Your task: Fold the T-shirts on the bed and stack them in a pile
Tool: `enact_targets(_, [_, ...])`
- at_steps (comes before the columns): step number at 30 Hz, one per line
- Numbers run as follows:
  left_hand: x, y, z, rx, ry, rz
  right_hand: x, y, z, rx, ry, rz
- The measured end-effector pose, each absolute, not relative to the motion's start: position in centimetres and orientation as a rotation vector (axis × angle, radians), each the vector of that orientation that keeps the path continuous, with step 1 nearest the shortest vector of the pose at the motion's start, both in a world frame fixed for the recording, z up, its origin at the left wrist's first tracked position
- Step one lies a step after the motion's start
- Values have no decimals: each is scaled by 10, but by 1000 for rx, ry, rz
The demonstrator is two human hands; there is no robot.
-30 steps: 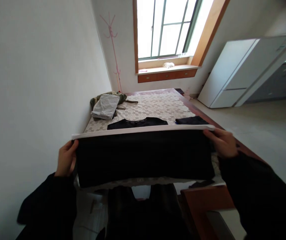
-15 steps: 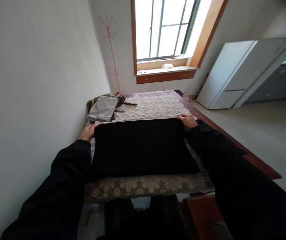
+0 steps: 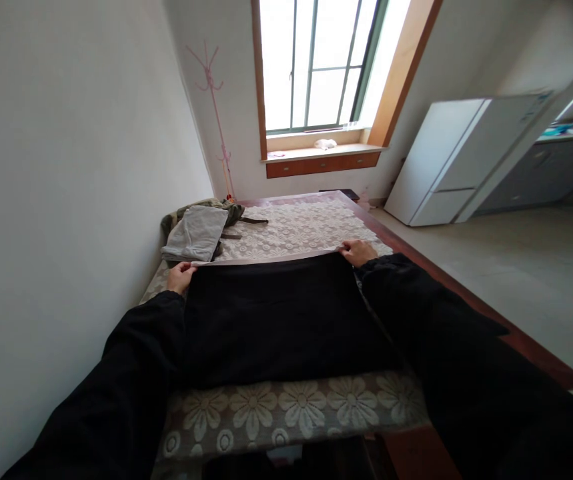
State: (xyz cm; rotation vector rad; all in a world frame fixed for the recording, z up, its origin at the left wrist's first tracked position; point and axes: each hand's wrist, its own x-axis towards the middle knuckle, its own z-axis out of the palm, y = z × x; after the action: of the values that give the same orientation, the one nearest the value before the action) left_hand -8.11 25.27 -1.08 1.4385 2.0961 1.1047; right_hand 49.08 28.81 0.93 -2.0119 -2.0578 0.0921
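Observation:
A black cloth (image 3: 286,327) lies spread flat across the table, with a pale strip showing along its far edge. Its exact kind does not show. My left hand (image 3: 180,277) pinches the far left corner, fingers closed on the edge. At the far right corner, my right hand (image 3: 359,253) has its thumb and fingers closed on the same edge. The far edge runs taut between both hands. Beneath the cloth is a lace tablecloth (image 3: 311,223) with a flower pattern, and its near part shows in front of the black cloth.
A grey cloth (image 3: 196,233) lies on a camouflage-patterned item with straps at the table's far left, against the wall. The wooden table edge (image 3: 431,270) runs along the right. Beyond stand a pink coat rack (image 3: 216,113), a window and a white fridge (image 3: 446,160).
My hands have come slightly closer together, still gripping the far edge of the black cloth. The view has shifted, and more of the tablecloth shows in front.

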Motion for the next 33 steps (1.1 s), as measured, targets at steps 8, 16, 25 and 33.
enact_targets(8, [-83,247,-7,1514,2175,1043,487,284,2,-2080,-2120,37])
enact_targets(16, [-77,242,-2,1598,2211,1001,476,278,7,-2104,-2109,21])
enact_targets(25, [-81,154,33,1750,2052,817,489,194,29,-1697,-2078,59])
enact_targets(33, [-65,-26,27,1543,2082,550,532,8,-16,-1924,-1906,534])
